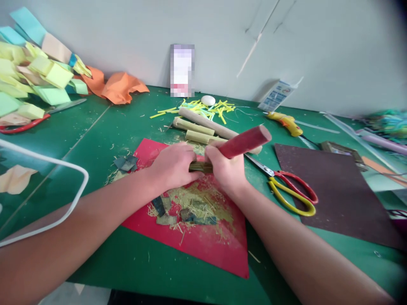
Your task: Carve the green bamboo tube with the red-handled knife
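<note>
Greenish strip [200,166] pinched in left hand's [174,165] grip over red mat [206,250]; red handle [244,142] clasped in right hand [227,167]. Plenty shaved already, judging by shavings [190,195] on mat. Tubes [194,126] beyond mat seemingly untouched, tbh.

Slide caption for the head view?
Over a flat red sheet strewn with pale shavings, the left hand holds a greenish-brown bamboo-like piece; the right hand grips a red cylindrical handle.

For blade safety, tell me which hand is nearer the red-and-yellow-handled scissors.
Right. The right hand is just left of the scissors; the left hand is farther left, over the red sheet.
</note>
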{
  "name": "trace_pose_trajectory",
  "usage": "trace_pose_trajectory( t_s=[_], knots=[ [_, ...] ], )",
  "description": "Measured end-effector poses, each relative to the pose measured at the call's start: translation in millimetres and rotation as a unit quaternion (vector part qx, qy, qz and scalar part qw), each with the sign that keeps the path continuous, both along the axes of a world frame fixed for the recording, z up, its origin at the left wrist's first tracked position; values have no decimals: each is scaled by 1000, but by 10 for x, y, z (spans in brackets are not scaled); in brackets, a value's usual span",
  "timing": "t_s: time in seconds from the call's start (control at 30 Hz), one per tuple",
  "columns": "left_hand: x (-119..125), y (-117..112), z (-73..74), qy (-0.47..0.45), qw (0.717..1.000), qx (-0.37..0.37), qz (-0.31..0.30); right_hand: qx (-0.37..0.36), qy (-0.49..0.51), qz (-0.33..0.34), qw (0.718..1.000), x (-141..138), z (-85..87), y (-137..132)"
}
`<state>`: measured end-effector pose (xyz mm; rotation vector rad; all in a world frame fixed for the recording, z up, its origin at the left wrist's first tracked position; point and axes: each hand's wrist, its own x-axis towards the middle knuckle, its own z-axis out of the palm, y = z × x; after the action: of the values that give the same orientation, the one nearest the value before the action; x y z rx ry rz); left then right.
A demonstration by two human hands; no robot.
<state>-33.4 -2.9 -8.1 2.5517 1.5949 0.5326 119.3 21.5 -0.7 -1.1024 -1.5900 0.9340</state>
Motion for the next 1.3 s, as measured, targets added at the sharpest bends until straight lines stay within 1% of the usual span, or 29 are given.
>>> trace_pose_trajectory(
  t_s=[0.07,0.23,0.63,0.77,0.83,0.97,1.0,1.03,1.1,1.13,1.3],
  knots=[
    [2,1,-16,-4,1000,9,1,1,3,-18,1000,1,-9,33],
    [14,-7,-30,-7,1000,18,3,-21,-28,18,999,-3,-44,82],
    [19,-12,-15,3,1000,11,15,-40,-70,20,997,-11,-29,100],
    [8,15,-2,-13,1000,5,-13,-25,-90,10,996,-31,-38,75],
    [1,25,6,-19,1000,1,-23,-21,-80,16,996,-36,-35,39],
    [-9,35,8,-10,1000,-2,-8,-45,-15,52,998,-16,-4,-18],
    [-10,36,4,-7,1000,0,-4,-44,-5,52,998,-9,4,-17],
    [-11,37,-1,-4,1000,3,-1,-33,6,24,999,-2,11,-6],
    [-10,38,-13,-3,1000,14,2,-13,4,-20,1000,8,13,33],
    [-8,37,-19,-4,1000,17,3,-12,-2,-22,1000,11,9,57],
    [5,22,-24,1,1000,21,11,-17,-29,15,999,11,-34,120]
  ],
)
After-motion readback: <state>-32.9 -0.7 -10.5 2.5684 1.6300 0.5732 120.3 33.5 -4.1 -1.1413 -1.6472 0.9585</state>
